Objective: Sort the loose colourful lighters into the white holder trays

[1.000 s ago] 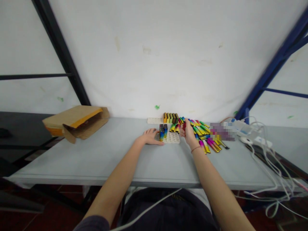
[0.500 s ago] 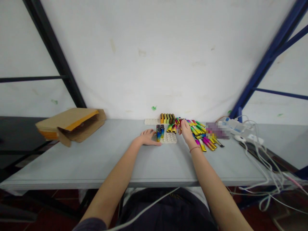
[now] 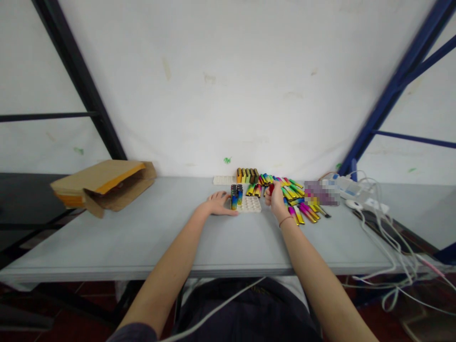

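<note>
My left hand (image 3: pixel 216 203) lies flat on the grey table (image 3: pixel 142 237), fingers spread, touching the left edge of a white tray (image 3: pixel 251 204) with round sockets. Several rainbow-coloured lighters (image 3: pixel 235 195) stand upright in the tray's left end. My right hand (image 3: pixel 275 200) is closed round a red lighter (image 3: pixel 271 188), held just right of the tray. A heap of loose rainbow lighters (image 3: pixel 297 202) lies to its right.
A second white tray (image 3: pixel 224 180) with a row of upright lighters (image 3: pixel 247 175) sits by the wall. An open cardboard box (image 3: pixel 103 184) lies at the left. White cables and a power strip (image 3: pixel 359 197) cover the right side. Black and blue rack posts flank the table.
My right hand drew back slightly from the heap toward the tray with a red lighter in its fingers. The left hand stayed put. The view shifted a little.
</note>
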Action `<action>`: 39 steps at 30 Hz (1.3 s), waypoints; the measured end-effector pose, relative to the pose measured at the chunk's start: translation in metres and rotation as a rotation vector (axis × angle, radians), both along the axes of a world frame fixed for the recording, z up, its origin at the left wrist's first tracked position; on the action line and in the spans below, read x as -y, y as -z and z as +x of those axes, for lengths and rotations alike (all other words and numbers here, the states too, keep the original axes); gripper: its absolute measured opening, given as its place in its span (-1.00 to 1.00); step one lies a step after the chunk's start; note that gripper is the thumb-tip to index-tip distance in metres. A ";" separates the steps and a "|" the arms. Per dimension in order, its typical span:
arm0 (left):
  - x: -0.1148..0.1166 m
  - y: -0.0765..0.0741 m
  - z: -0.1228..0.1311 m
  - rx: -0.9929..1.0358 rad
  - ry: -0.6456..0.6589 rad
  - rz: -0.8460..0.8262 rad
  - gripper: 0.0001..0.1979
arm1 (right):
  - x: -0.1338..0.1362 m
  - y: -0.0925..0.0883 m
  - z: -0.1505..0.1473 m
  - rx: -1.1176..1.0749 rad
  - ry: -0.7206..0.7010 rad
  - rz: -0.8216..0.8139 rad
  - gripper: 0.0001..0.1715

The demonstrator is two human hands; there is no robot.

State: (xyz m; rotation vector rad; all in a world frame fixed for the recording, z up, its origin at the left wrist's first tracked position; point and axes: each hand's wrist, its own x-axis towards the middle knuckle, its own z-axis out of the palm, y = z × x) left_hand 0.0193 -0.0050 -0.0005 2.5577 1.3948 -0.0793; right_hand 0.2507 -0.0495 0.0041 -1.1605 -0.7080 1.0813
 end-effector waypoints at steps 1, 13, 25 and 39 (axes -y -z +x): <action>0.000 0.000 0.000 0.000 0.000 0.000 0.03 | 0.000 0.000 0.000 -0.007 0.008 -0.002 -0.43; 0.002 -0.002 0.001 -0.006 -0.002 -0.002 0.04 | -0.001 0.003 0.002 -0.038 0.101 -0.001 -0.42; 0.002 -0.002 0.000 -0.008 -0.002 -0.003 0.04 | 0.000 0.000 0.001 -0.042 0.135 -0.022 -0.47; -0.002 0.003 -0.001 0.001 0.005 0.002 0.06 | -0.003 0.005 0.002 0.109 0.063 0.048 -0.45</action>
